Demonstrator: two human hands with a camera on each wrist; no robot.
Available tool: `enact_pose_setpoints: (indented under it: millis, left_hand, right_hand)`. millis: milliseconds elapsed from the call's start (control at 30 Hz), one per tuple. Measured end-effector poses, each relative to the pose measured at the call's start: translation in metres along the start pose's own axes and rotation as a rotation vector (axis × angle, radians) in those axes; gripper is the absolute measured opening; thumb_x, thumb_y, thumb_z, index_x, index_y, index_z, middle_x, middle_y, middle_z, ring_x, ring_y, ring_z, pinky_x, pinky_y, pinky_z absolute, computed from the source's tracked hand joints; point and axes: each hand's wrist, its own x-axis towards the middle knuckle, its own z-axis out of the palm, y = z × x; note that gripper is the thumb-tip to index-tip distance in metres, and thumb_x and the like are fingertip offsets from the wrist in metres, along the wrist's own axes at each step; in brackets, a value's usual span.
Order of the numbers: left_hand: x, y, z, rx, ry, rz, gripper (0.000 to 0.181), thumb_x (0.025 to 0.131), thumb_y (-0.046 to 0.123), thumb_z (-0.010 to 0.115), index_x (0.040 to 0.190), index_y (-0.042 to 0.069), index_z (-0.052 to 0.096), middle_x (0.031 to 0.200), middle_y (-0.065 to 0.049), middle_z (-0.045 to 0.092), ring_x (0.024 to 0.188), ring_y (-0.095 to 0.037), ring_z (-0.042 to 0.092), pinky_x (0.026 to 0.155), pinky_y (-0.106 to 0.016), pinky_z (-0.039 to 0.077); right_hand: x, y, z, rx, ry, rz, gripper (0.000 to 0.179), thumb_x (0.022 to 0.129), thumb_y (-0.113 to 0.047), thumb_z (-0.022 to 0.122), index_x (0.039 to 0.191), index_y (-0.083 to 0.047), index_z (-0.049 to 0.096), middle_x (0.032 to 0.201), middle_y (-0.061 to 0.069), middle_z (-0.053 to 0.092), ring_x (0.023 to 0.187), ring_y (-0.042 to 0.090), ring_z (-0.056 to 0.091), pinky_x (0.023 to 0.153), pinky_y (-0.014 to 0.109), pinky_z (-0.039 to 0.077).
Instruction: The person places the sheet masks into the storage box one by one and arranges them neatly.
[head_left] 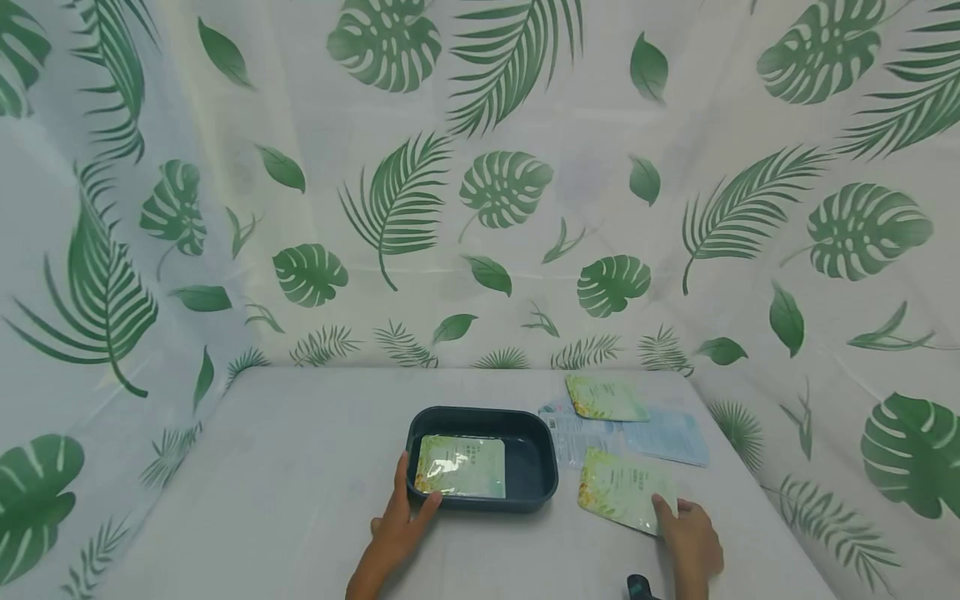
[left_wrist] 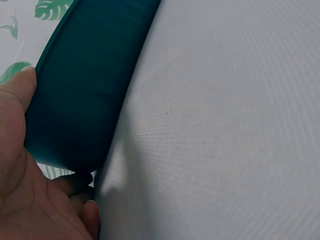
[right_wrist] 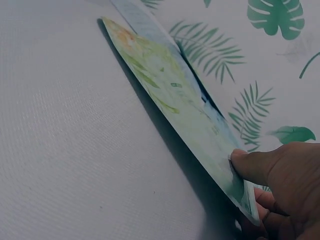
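Note:
My left hand (head_left: pixel 401 529) grips the near left corner of a dark teal rectangular basin (head_left: pixel 531 498). In the left wrist view its thumb lies at the basin's rim, and the other fingers curl at the corner low down. Inside the basin, toward the left, lies a shiny pale green sachet (head_left: pixel 463 467). To the right of the basin, my right hand (head_left: pixel 692 537) pinches the near right corner of a similar green sachet (right_wrist: pixel 170 90) between thumb and fingers. That sachet is tilted, its held end raised above the white table.
Behind the held sachet, another green sachet (head_left: pixel 603 397) overlaps light blue packets (head_left: pixel 667 435) on the table (head_left: pixel 300 467). A small dark object (head_left: pixel 639 587) shows at the bottom edge near my right wrist. Leaf-printed white sheeting (head_left: pixel 525 208) surrounds the table.

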Motion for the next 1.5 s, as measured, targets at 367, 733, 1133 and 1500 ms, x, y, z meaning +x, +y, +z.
enact_pose_setpoints:
  millis: [367, 733, 1133, 1500]
  left_hand:
    - [0.0, -0.001, -0.008, 0.04, -0.017, 0.005, 0.085, 0.096, 0.053, 0.052, 0.157, 0.021, 0.002, 0.162, -0.019, 0.018, 0.142, -0.049, 0.03, 0.091, -0.082, 0.016]
    - [0.0, -0.001, -0.01, 0.053, -0.037, -0.021, 0.087, 0.095, 0.055, 0.052, 0.157, 0.021, 0.001, 0.162, -0.019, 0.017, 0.142, -0.05, 0.029, 0.09, -0.077, 0.021]
    - [0.001, -0.004, -0.005, 0.027, -0.03, -0.019, 0.086, 0.095, 0.056, 0.051, 0.157, 0.023, 0.001, 0.163, -0.017, 0.016, 0.144, -0.047, 0.027, 0.093, -0.08, 0.016]
    - [0.004, -0.002, -0.005, 0.004, -0.036, -0.006, 0.087, 0.096, 0.053, 0.051, 0.157, 0.024, -0.002, 0.164, -0.017, 0.013, 0.145, -0.048, 0.024, 0.092, -0.086, 0.009]
  right_hand:
    - [0.005, 0.016, 0.008, 0.081, -0.012, 0.039, 0.048, 0.102, -0.036, 0.044, 0.125, 0.005, 0.051, 0.117, 0.027, 0.058, 0.102, 0.042, 0.055, 0.09, 0.051, 0.041]
    - [-0.002, 0.028, 0.01, 0.288, 0.018, -0.008, 0.046, 0.1, -0.032, 0.053, 0.126, 0.006, 0.051, 0.108, 0.029, 0.066, 0.071, 0.029, 0.067, 0.066, 0.039, 0.05]
    - [-0.002, 0.027, 0.003, 0.37, 0.034, -0.056, 0.044, 0.101, -0.025, 0.05, 0.135, 0.003, 0.048, 0.098, 0.026, 0.071, 0.049, 0.017, 0.06, 0.051, 0.03, 0.043]
    - [-0.006, 0.007, -0.008, 0.481, 0.038, -0.05, 0.046, 0.1, -0.03, 0.055, 0.136, -0.003, 0.051, 0.121, 0.029, 0.063, 0.058, 0.011, 0.058, 0.049, 0.025, 0.045]
